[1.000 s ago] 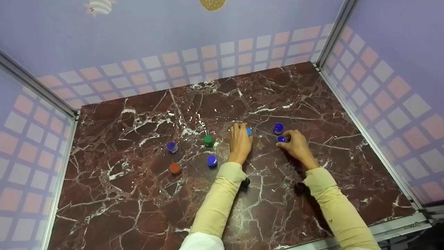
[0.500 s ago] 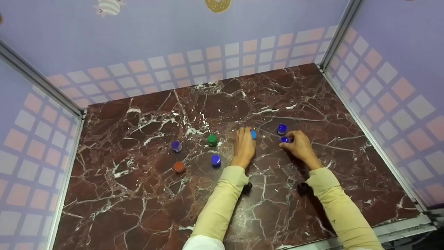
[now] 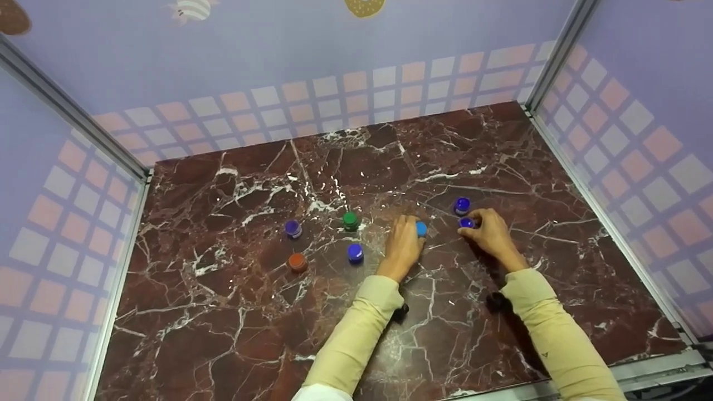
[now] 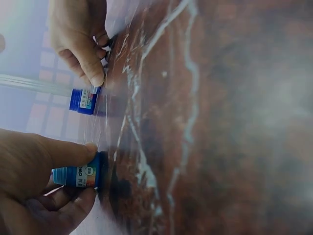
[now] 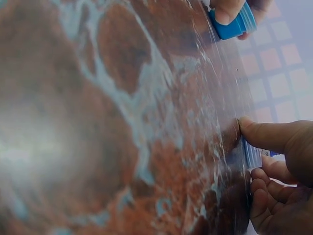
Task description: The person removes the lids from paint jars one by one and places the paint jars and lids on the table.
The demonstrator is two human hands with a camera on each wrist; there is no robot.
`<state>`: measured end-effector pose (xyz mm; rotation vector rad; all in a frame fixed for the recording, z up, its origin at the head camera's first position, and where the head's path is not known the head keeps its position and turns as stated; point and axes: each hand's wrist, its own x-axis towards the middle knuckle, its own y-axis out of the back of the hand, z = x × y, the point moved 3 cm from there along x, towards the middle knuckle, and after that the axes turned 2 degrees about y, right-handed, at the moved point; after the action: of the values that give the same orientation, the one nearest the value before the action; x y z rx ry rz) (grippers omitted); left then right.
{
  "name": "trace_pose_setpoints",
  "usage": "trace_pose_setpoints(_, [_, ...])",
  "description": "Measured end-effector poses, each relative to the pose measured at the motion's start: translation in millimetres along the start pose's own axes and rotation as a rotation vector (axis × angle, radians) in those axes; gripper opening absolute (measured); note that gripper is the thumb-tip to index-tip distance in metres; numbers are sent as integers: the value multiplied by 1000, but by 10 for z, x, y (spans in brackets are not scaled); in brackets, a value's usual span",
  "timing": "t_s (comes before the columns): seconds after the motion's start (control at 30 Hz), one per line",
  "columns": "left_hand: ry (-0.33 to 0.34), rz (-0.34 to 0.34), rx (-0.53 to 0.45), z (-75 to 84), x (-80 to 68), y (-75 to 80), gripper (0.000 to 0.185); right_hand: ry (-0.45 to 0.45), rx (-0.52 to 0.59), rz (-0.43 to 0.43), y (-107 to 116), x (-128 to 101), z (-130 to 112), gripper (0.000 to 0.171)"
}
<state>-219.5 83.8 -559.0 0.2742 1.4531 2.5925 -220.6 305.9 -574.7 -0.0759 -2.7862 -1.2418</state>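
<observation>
In the head view my left hand (image 3: 404, 244) grips a light blue paint jar (image 3: 421, 229) standing on the marble-patterned table. The left wrist view shows thumb and fingers on either side of this labelled jar (image 4: 85, 176), its ribbed cap pointing up. My right hand (image 3: 491, 236) pinches a small, low blue piece (image 3: 467, 223), which looks like a jar lid, at the table surface; fingers partly cover it in the right wrist view (image 5: 252, 154). Just beyond it stands a dark blue paint jar (image 3: 462, 206), apart from the light blue one.
To the left stand a green jar (image 3: 350, 220), a blue jar (image 3: 355, 253), a purple jar (image 3: 293, 229) and an orange jar (image 3: 297, 262). Lilac panels (image 3: 301, 50) with metal edging enclose the back and sides of the table (image 3: 223, 323).
My left hand has drawn the light blue jar nearer to me and slightly right. My right hand keeps its place by the dark blue jar. The head view has shifted a little.
</observation>
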Motion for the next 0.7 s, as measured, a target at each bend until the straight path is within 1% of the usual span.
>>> trace_pose_setpoints(0.1, [-59, -6, 6, -2, -69, 3, 41, -2, -3, 2, 5, -5, 4, 35])
trace_pose_setpoints(0.2, [-102, -34, -4, -19, -144, 19, 40, 5, -5, 2, 0, -7, -2, 34])
trace_pose_setpoints(0.4, [-146, -103, -22, -54, -335, 91, 40, 19, -5, -1, -4, -6, -25, 37])
trace_pose_setpoints(0.57, [-195, -123, -15, -93, -517, 152, 39, 5, -12, -10, 8, -20, -31, 39])
trace_pose_setpoints(0.7, [-219, -126, -21, -157, -629, 199, 38, 10, -8, -16, 0, -21, -31, 39])
